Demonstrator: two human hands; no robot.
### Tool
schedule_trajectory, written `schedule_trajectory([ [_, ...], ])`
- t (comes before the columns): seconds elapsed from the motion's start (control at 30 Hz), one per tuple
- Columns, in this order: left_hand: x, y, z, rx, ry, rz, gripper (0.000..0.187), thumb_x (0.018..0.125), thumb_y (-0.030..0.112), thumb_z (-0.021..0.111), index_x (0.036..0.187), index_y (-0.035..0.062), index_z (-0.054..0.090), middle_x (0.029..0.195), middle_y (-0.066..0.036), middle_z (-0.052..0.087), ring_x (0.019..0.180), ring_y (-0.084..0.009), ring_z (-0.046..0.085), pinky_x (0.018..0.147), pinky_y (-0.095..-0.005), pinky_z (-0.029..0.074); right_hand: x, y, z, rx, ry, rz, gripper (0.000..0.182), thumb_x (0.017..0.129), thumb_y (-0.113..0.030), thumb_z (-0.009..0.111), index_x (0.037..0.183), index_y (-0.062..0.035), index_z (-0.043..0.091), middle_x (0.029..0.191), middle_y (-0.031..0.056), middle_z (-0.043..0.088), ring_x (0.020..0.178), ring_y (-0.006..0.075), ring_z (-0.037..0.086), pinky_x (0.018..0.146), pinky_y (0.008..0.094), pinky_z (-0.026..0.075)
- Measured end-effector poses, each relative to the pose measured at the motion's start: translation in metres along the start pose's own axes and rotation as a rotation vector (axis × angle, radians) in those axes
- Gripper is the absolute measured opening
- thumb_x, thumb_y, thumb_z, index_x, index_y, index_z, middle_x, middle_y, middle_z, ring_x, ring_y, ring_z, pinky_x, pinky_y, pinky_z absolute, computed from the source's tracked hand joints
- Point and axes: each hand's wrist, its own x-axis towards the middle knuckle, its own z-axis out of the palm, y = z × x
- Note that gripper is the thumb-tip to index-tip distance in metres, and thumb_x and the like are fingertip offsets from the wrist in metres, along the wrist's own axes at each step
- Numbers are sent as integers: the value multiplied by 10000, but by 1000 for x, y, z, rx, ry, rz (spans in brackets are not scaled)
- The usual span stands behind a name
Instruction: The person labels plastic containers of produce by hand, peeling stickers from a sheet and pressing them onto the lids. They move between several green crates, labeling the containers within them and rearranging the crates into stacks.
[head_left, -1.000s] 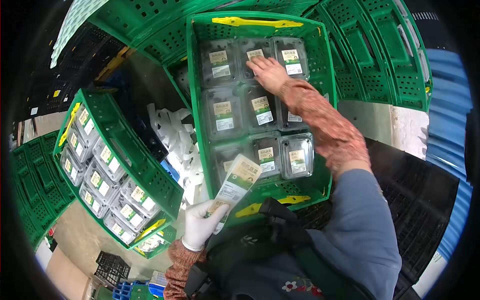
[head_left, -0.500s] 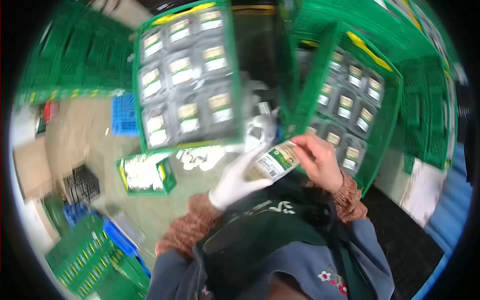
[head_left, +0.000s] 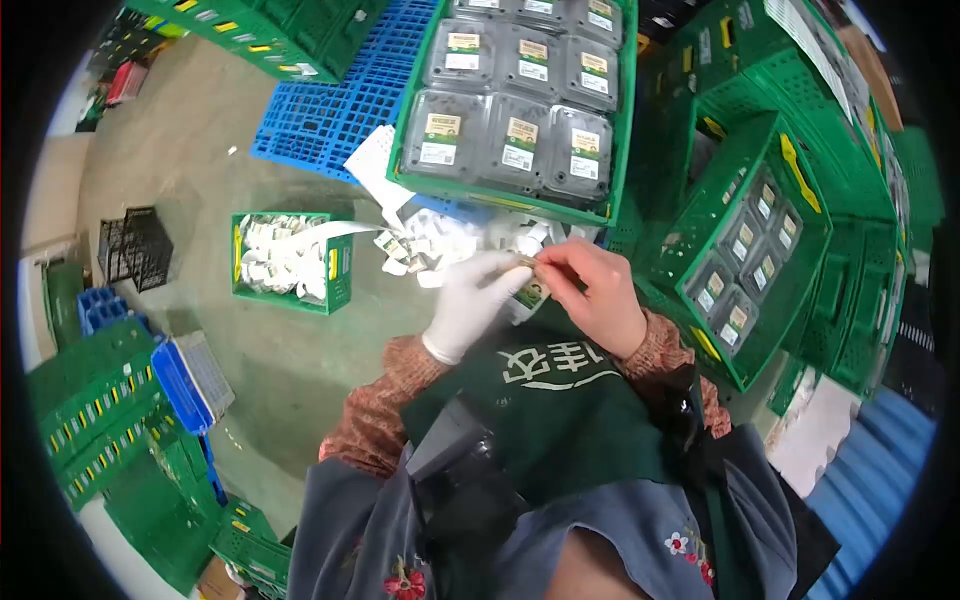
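My left hand [head_left: 468,305], in a white glove, pinches the top edge of a printed label [head_left: 530,296] in front of my apron. My bare right hand [head_left: 602,298] meets it there, with thumb and forefinger closed at the same edge. The label is white, green and tan and hangs below the fingertips, partly hidden by them. Just beyond the hands, a green crate [head_left: 500,199] holds rows of dark, lidded plastic boxes [head_left: 518,148], each bearing a similar label.
A tilted green crate [head_left: 672,225] with more labelled boxes stands at the right. Loose labels [head_left: 430,245] litter the floor near a small green crate [head_left: 341,280] full of white label scraps. A blue pallet [head_left: 320,120] lies behind; stacked green crates [head_left: 95,400] stand at left.
The view has shifted, so the box crate appears further right. The label, earlier face up across my left hand, now hangs from the fingertips, and my hands have come closer together.
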Motion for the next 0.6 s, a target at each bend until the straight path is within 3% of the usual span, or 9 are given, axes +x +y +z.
schedule_trajectory([
  [0.13,2,0,-10,87,62,73,151,871,93,632,950,-31,669,831,-42,670,754,-84,590,689,-237,479,0,3,13,-72,-60,-106,271,834,-77,626,1094,-28,569,918,169,632,775,357,615,654,397,498],
  [0.2,9,-6,-9,-219,17,-59,143,882,96,624,943,-24,675,821,-27,669,734,-59,581,669,-209,470,-10,-5,16,-59,50,33,390,839,-102,627,1204,-35,506,957,188,627,791,382,609,655,410,499],
  [0.23,14,1,-9,-246,-31,-238,139,888,98,619,934,-19,677,815,-18,666,727,-36,567,648,-185,458,-18,0,17,-93,115,66,448,844,-109,624,1257,-31,470,929,188,639,744,336,630,643,382,504],
  [0.33,39,-25,9,-1,-209,-54,129,885,94,621,929,-14,678,818,-11,666,707,-48,569,627,-190,453,-35,7,-15,37,94,284,411,848,-101,624,1230,-18,497,895,165,656,697,238,649,632,333,507],
  [0.37,47,-25,25,54,-286,-63,156,884,131,626,920,-12,676,804,-30,669,686,-67,570,615,-217,452,-35,12,-31,139,140,283,343,877,-92,603,1200,-10,525,863,110,672,657,132,624,623,288,505],
  [0.43,70,-43,62,194,-457,83,189,883,167,626,911,-13,674,782,-51,666,675,-83,572,618,-241,454,-37,-1,-83,534,215,434,242,927,-53,533,1162,-4,564,920,43,650,800,98,604,720,272,507],
  [0.5,79,-49,105,117,-542,195,226,881,204,625,894,-16,674,754,-75,660,664,-98,572,623,-268,457,-32,-29,-126,371,107,84,227,917,-13,511,1130,17,580,987,79,633,909,113,594,763,271,496],
  [0.53,84,-53,129,95,-583,166,237,877,214,628,880,-18,675,738,-79,657,658,-103,571,624,-275,457,-25,-47,-132,335,96,-138,156,857,-11,528,987,29,605,865,134,647,746,162,606,653,276,496],
  [0.6,99,-69,178,183,-708,38,252,866,226,637,851,-22,679,709,-80,653,646,-112,568,623,-282,457,-18,-69,-141,320,41,-422,144,857,-18,534,974,13,613,856,126,652,725,164,606,635,275,495],
])
